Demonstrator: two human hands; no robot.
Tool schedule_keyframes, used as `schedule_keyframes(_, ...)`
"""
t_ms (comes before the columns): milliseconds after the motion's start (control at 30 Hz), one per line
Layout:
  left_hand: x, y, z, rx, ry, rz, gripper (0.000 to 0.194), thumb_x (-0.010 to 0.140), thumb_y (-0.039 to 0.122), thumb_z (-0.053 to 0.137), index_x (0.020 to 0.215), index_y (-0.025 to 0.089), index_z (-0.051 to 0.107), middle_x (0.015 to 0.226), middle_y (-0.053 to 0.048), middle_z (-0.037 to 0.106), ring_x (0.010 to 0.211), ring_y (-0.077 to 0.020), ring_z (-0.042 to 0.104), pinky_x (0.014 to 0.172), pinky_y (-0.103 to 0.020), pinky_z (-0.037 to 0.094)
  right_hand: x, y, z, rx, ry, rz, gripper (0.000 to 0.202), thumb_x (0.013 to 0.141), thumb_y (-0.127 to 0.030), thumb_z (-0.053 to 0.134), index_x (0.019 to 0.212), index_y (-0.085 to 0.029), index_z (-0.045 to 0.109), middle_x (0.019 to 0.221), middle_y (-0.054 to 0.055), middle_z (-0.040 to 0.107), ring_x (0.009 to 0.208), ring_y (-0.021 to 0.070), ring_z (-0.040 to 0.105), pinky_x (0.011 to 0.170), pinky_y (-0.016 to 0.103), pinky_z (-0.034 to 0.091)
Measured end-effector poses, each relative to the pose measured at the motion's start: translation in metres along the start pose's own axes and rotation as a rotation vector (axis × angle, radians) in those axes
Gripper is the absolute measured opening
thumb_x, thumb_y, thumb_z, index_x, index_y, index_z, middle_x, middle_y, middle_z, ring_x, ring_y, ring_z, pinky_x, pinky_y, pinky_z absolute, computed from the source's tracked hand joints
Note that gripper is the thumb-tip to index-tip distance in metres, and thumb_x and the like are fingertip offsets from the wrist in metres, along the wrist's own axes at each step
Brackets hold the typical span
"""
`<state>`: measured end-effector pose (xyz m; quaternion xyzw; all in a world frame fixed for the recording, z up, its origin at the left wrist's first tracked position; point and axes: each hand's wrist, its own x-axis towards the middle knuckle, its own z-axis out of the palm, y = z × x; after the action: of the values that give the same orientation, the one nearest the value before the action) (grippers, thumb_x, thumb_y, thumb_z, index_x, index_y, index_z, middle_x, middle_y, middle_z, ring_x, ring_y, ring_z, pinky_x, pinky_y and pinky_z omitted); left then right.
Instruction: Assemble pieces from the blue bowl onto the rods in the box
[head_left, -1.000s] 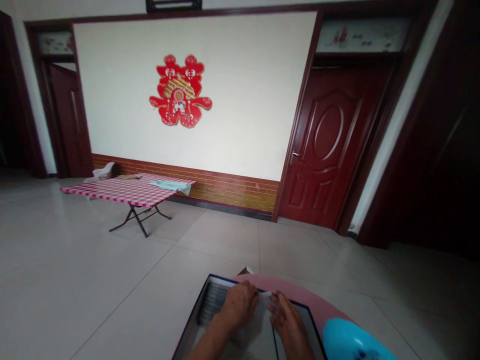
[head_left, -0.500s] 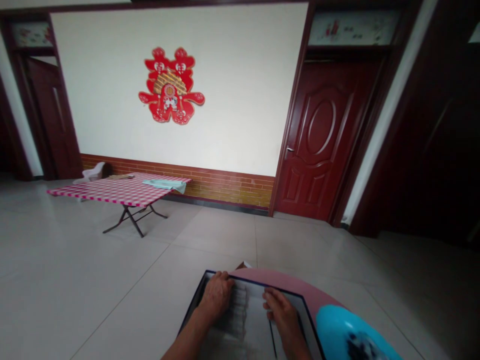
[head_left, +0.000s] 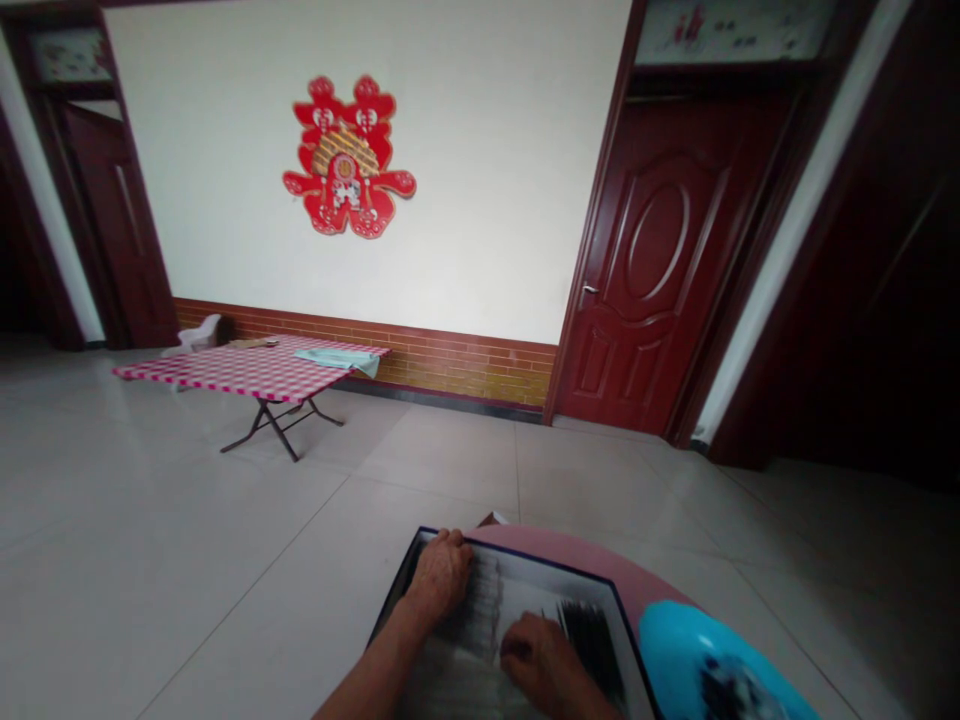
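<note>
A shallow box (head_left: 525, 561) with a dark blue rim lies in front of me. My left hand (head_left: 442, 575) is at its far left side, its bent fingers held together at the far rim. Beneath that hand and beside it are greyish, see-through sleeves (head_left: 484, 605). Over the middle of the box is my right hand (head_left: 544, 655), fingers curled into a pinch; what they hold is hidden. A bundle of thin black sticks (head_left: 592, 645) lies along the box's right side, just beyond the right hand.
Under the box is a round pink table (head_left: 577, 548). To the right sits a bright blue rounded object (head_left: 690, 640) with a dark print. A checkered folding table (head_left: 247, 372) bearing a pale green cloth (head_left: 341, 360) stands across the tiled floor, near the wall and a dark red door (head_left: 645, 270).
My right hand has moved left and curled up, uncovering the black sticks on the right. My left hand keeps its place at the far rim. The view has shifted slightly.
</note>
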<state>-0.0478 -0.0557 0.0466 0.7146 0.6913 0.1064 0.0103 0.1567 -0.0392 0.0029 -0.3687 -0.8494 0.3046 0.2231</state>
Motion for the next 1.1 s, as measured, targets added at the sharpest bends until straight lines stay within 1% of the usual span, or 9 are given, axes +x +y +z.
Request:
schedule_keyframes(200,0.0,-0.001,0.002,-0.008,0.025,0.012,0.019,0.088,0.017,0.044,0.091,0.015,0.063,0.098,-0.01,0.06,0.096,-0.0243,0.053,0.084,-0.035,0.039,-0.002,0.0,-0.001,-0.049,-0.047,-0.033,0.022,0.064,-0.014,0.054,0.064,-0.023,0.074,0.069,0.004,0.068,0.065,0.0168,0.058,0.061,0.026,0.035)
schedule_keyframes(300,0.0,-0.002,0.003,-0.018,0.04,0.023,0.018,0.087,0.017,0.046,0.091,0.016,0.063,0.098,-0.01,0.06,0.095,-0.0238,0.053,0.083,-0.034,0.039,-0.003,-0.003,-0.002,-0.022,-0.042,-0.003,0.02,0.062,-0.014,0.056,0.062,-0.023,0.074,0.071,0.004,0.069,0.068,0.0178,0.059,0.063,0.026,0.037)
schedule_keyframes(433,0.001,-0.003,0.005,-0.042,0.072,0.026,0.018,0.087,0.016,0.045,0.088,0.016,0.063,0.095,-0.01,0.06,0.093,-0.0233,0.054,0.083,-0.034,0.04,-0.007,-0.005,-0.004,-0.006,-0.07,0.044,0.022,0.058,-0.013,0.056,0.068,-0.023,0.073,0.076,0.005,0.07,0.072,0.0191,0.061,0.063,0.025,0.039)
schedule_keyframes(667,-0.001,-0.003,0.007,-0.128,0.154,0.019,0.019,0.089,0.019,0.044,0.087,0.017,0.064,0.093,-0.009,0.061,0.092,-0.0221,0.055,0.083,-0.033,0.041,-0.004,-0.01,-0.014,-0.085,-0.164,0.054,0.022,0.059,-0.013,0.052,0.069,-0.019,0.072,0.079,0.006,0.069,0.075,0.0177,0.061,0.065,0.024,0.04)
schedule_keyframes(800,0.001,-0.003,0.009,-0.385,0.294,-0.039,0.022,0.088,0.022,0.043,0.09,0.018,0.065,0.091,-0.008,0.064,0.092,-0.0221,0.056,0.084,-0.032,0.04,0.003,-0.008,-0.018,-0.056,-0.125,0.047,0.021,0.064,-0.015,0.051,0.071,-0.017,0.07,0.075,0.004,0.069,0.071,0.0157,0.061,0.063,0.023,0.039)
schedule_keyframes(900,0.005,-0.005,0.009,-0.604,0.384,-0.121,0.031,0.091,0.031,0.037,0.088,0.018,0.065,0.082,-0.006,0.066,0.082,-0.0204,0.061,0.078,-0.03,0.043,0.007,-0.008,-0.021,0.014,-0.051,0.065,0.017,0.069,-0.019,0.049,0.07,-0.017,0.066,0.068,0.002,0.065,0.067,0.0153,0.058,0.061,0.023,0.039)
schedule_keyframes(1000,0.01,-0.008,0.008,-0.715,0.399,-0.208,0.052,0.094,0.043,0.022,0.082,0.016,0.065,0.066,-0.005,0.065,0.064,-0.0179,0.062,0.062,-0.028,0.045,0.01,-0.01,-0.025,0.081,0.026,0.098,0.015,0.072,-0.024,0.049,0.068,-0.016,0.061,0.063,0.0,0.061,0.064,0.0155,0.055,0.06,0.024,0.038)
schedule_keyframes(1033,0.011,-0.009,0.007,-0.795,0.385,-0.25,0.058,0.094,0.048,0.02,0.081,0.015,0.065,0.063,-0.004,0.064,0.058,-0.0174,0.061,0.057,-0.027,0.045,0.011,-0.011,-0.026,0.1,0.053,0.107,0.015,0.073,-0.026,0.049,0.067,-0.017,0.06,0.063,0.0,0.059,0.064,0.0156,0.054,0.06,0.025,0.038)
schedule_keyframes(1100,0.012,-0.008,0.007,-1.056,0.301,-0.337,0.067,0.09,0.06,0.021,0.081,0.012,0.066,0.058,-0.004,0.063,0.051,-0.0165,0.059,0.048,-0.026,0.043,0.013,-0.012,-0.027,0.131,0.099,0.123,0.017,0.074,-0.03,0.049,0.067,-0.017,0.058,0.063,0.0,0.057,0.064,0.0157,0.053,0.06,0.025,0.037)
